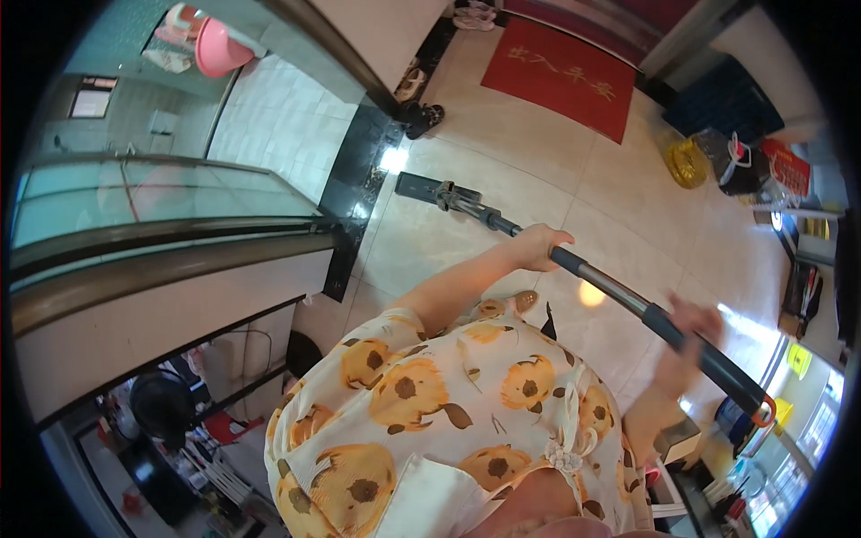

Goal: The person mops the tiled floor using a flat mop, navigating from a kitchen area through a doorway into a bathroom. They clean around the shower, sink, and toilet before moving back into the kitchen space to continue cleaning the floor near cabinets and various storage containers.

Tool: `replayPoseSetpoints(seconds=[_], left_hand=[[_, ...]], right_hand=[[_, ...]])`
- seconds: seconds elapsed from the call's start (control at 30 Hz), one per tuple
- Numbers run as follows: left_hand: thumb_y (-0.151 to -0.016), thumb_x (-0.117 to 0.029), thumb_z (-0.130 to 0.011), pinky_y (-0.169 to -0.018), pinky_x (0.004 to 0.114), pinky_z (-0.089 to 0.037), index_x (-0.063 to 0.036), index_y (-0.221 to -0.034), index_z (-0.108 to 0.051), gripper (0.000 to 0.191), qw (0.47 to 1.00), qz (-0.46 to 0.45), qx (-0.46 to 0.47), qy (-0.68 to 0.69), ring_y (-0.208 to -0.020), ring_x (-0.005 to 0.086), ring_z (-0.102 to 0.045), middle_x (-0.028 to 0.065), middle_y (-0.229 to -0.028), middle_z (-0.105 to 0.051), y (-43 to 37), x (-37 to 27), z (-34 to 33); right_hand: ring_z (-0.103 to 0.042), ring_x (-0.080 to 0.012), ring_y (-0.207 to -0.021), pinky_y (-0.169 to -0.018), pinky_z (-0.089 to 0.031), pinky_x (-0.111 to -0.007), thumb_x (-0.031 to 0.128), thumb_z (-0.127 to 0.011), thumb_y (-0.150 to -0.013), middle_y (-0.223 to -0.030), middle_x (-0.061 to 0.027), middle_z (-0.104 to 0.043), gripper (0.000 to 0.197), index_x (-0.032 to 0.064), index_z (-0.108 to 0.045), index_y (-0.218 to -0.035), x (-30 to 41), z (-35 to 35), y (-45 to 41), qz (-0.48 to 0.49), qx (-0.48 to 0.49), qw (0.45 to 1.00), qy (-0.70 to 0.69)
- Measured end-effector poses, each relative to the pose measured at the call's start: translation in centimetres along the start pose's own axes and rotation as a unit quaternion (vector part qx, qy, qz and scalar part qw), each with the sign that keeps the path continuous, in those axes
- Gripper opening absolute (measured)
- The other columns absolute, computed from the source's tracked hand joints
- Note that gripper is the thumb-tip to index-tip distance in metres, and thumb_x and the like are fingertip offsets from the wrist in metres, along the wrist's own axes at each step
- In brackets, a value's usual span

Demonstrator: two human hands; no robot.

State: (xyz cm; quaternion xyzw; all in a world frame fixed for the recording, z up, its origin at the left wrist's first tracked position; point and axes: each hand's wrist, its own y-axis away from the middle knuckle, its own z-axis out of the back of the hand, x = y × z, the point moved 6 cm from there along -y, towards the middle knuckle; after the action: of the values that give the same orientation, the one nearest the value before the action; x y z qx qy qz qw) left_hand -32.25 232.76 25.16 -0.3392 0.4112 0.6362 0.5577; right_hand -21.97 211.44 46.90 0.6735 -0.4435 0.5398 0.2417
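A flat mop with a dark telescopic handle [609,286] slants across the view in front of me. My left hand [538,247] is closed around the lower part of the pole. Higher up, near the thick black grip, my right hand [693,336] wraps the handle; it is blurred. The flat rectangular mop head [424,188] rests on the light tiled floor [511,161], close to a black stone threshold [360,168]. An orange-red hanging loop [765,411] tips the handle's upper end.
A glass sliding door [168,191] stands at the left, with a pink basin [218,50] beyond. Black shoes [424,120] sit by the door frame. A red doormat [562,77] lies ahead. A bottle of yellow oil [687,163] and bags stand right, beside a dark blue crate [723,101].
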Motion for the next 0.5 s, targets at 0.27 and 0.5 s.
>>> replayPoseSetpoints(seconds=[0.27, 0.5], left_hand=[[-0.064, -0.009, -0.065, -0.072, 0.042, -0.050, -0.0123, -0.108, -0.062, 0.043, 0.992, 0.012, 0.101, -0.080, -0.080, 0.0329, -0.063, 0.0142, -0.082, -0.066, 3.1, 2.3, 7.1], [-0.067, -0.005, -0.063, -0.075, 0.043, -0.050, -0.0138, -0.110, -0.060, 0.044, 0.977, -0.004, 0.094, -0.191, -0.085, 0.0355, -0.062, 0.0173, -0.087, -0.065, 3.6, 8.8, 13.8]], right_hand=[[-0.033, -0.0072, -0.054, -0.066, -0.030, -0.029, 0.018, -0.050, -0.090, -0.058, 0.0021, -0.039, 0.010, 0.0083, -0.052, -0.091, 7.2, -10.2, -1.0, 0.064, 0.022, 0.998, 0.018], [-0.046, -0.0168, -0.082, -0.105, -0.030, -0.049, 0.005, -0.049, -0.085, -0.079, -0.0037, -0.045, 0.007, 0.0076, -0.053, -0.091, 1.5, -15.1, 2.2, -0.052, -0.027, 0.997, 0.050]])
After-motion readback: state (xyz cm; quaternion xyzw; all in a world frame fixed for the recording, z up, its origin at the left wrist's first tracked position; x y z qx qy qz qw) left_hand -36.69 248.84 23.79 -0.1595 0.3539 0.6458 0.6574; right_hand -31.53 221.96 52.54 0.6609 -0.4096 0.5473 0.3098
